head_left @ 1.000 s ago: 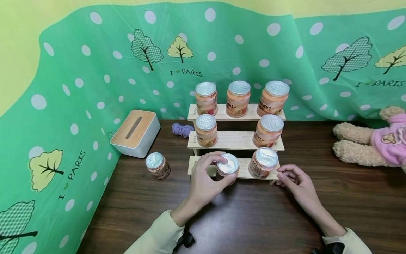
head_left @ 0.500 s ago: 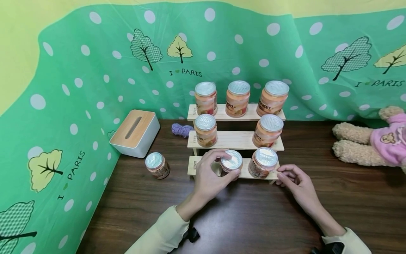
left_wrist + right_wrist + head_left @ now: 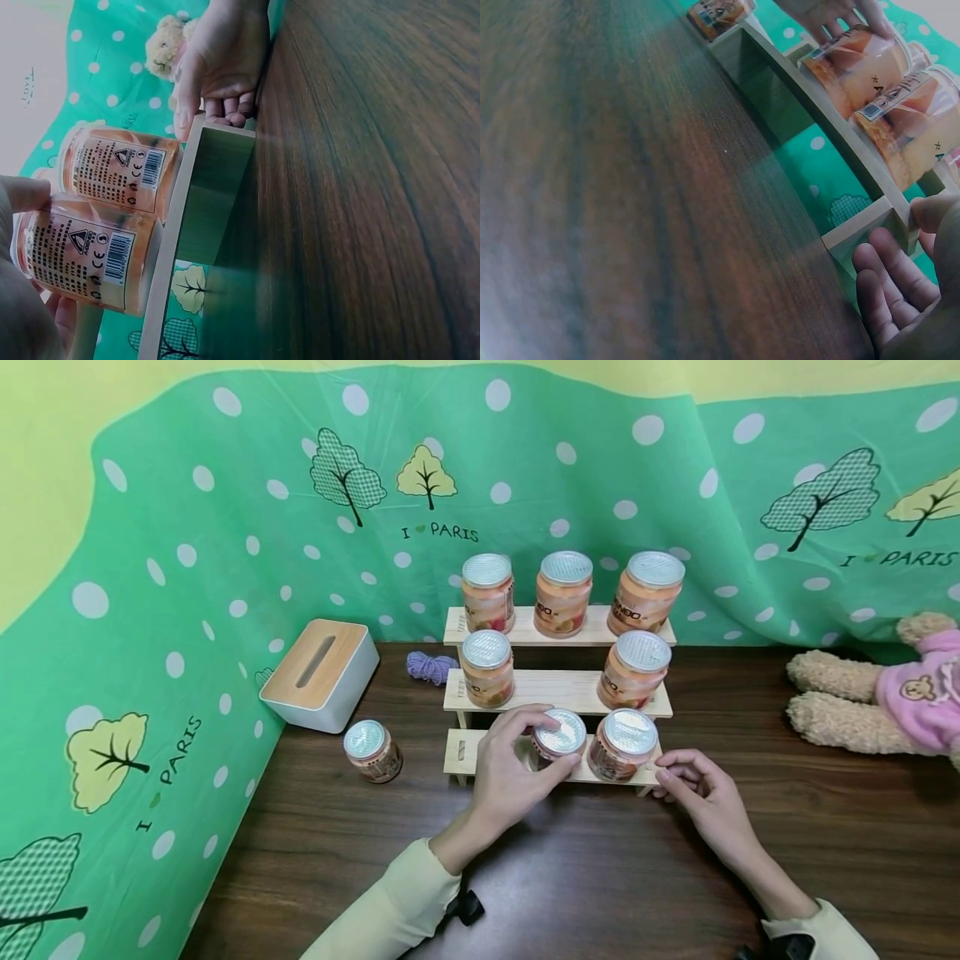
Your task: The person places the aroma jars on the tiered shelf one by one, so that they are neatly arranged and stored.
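My left hand (image 3: 510, 781) grips a jar (image 3: 564, 733) with a silvery ridged lid and an orange fruit label. The jar stands on the front step (image 3: 467, 752) of a three-tier wooden display shelf. In the left wrist view, its barcode label (image 3: 86, 255) faces the camera. Close to its right stands a matching jar (image 3: 626, 745). At the right end of that step, my right hand (image 3: 708, 797) pinches the board (image 3: 900, 206) with the thumb on its edge and the other fingers curled by it.
Two jars, left (image 3: 487, 668) and right (image 3: 633, 670), stand on the middle step (image 3: 555, 685); three stand on the top step (image 3: 453, 625). On the table, another jar (image 3: 373, 752) stands left, near a tissue box (image 3: 321, 672). Purple yarn (image 3: 430, 667) and a teddy bear (image 3: 915, 689) lie behind.
My left hand has moved right along the front step with the jar, bringing it close beside the other jar. My right hand has stayed at the step's end.
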The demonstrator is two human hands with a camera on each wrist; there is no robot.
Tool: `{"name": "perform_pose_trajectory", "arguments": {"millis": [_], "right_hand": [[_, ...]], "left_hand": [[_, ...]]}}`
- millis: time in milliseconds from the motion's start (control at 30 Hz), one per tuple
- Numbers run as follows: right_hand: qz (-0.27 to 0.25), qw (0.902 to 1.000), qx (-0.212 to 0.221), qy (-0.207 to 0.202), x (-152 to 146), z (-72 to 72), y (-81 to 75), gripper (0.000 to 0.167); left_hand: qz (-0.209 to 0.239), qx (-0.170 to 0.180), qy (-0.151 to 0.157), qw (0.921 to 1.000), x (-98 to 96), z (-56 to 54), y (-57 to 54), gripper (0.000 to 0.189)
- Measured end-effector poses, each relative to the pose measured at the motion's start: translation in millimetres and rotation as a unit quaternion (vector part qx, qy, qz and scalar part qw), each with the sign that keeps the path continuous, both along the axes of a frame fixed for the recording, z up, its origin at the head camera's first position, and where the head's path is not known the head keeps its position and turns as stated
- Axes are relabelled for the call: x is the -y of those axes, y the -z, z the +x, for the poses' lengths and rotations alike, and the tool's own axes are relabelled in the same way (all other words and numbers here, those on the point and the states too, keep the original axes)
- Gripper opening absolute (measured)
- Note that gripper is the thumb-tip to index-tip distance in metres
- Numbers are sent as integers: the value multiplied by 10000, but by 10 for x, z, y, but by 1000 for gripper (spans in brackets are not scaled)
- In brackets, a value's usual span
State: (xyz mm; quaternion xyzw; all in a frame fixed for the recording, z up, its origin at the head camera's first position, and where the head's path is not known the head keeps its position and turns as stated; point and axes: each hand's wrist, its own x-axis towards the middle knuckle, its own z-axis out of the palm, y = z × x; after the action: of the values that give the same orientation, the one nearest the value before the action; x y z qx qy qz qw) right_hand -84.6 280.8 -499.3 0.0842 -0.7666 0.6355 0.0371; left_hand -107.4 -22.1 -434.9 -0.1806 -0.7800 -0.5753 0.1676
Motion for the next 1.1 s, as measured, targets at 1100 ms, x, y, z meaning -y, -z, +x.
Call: {"name": "perform_pose_trajectory", "arguments": {"millis": [1100], "right_hand": [[84,9999,28,60,1,3,2,16]], "left_hand": [[-33,-100,-185,9998,47,86,17,42]]}}
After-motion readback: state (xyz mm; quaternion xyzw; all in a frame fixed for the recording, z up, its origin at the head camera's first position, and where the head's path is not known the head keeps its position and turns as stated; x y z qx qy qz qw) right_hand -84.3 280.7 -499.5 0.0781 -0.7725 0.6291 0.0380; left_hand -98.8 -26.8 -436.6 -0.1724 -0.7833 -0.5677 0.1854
